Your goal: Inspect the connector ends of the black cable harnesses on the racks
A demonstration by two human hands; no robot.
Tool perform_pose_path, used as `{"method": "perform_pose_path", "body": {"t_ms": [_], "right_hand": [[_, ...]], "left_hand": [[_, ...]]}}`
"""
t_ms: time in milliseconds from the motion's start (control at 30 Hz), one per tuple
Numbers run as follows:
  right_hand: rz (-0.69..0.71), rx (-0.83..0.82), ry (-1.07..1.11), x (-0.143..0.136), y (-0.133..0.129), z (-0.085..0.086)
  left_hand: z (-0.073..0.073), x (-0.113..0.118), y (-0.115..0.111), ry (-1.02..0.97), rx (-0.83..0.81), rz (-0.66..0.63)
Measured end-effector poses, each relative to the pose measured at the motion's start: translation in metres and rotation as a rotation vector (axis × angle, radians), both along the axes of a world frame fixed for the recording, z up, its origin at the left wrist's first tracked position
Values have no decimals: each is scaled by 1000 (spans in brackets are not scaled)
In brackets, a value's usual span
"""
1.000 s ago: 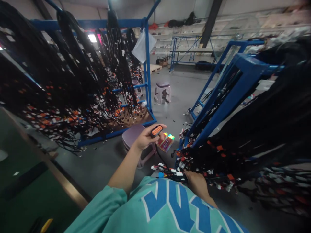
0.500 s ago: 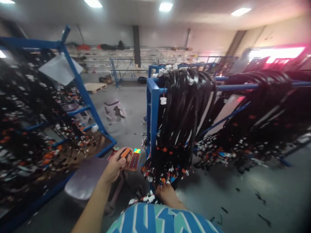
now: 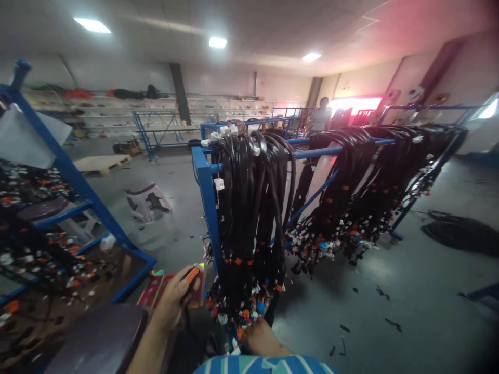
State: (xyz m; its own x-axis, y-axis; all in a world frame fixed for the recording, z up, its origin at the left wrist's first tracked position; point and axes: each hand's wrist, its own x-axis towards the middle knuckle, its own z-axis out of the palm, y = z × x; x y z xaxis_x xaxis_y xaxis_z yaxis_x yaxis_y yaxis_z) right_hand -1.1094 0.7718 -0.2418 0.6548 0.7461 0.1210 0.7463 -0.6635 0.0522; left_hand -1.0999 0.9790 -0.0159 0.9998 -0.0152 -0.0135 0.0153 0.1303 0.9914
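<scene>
My left hand (image 3: 171, 298) is closed on a small orange-and-black object (image 3: 191, 275), its exact kind unclear. Behind that hand a red packet (image 3: 150, 291) with yellow edges shows on both sides; whether the fingers also grip it is not visible. My right hand (image 3: 261, 337) is curled low at the connector ends of a hanging black wire harness bundle (image 3: 244, 208). An orange connector (image 3: 240, 332) lies at its fingertips, and what the fingers hold is hidden. White, orange and blue connectors (image 3: 257, 306) cluster just above this hand.
A blue rack (image 3: 205, 202) carries more harnesses (image 3: 339, 182) to the right. Another blue frame (image 3: 89, 208) and a dark stool (image 3: 97, 337) stand at left. Farther off are a pale stool (image 3: 140, 205), a pallet (image 3: 103, 163) and a person (image 3: 322, 117). Cable scraps (image 3: 382, 293) litter the floor.
The view has swung right, so the rack and stools sit farther left. My left hand still holds the orange-and-black object; my right hand stays low at the connectors.
</scene>
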Motion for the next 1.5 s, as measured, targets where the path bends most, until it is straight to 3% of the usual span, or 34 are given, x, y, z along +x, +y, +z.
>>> {"method": "perform_pose_path", "body": {"t_ms": [433,667,800,933,1133,1333,1500], "right_hand": [[-11,-36,10,-2,-13,14],[-44,-70,21,-4,-5,17],[-51,-73,31,-6,-1,20],[-40,-73,41,-8,2,24],[-43,-112,50,-9,11,26],[-60,-246,77,-7,21,28],[-58,-254,73,-6,26,26]], "left_hand": [[12,-3,-21,-40,-63,-149],[16,-11,-19,-42,14,-123],[13,-15,-16,-69,38,4],[15,-18,-14,-73,69,-30],[22,-27,-12,-57,22,33],[23,-32,-6,-27,-6,45],[22,-35,-2,-31,-3,69]]}}
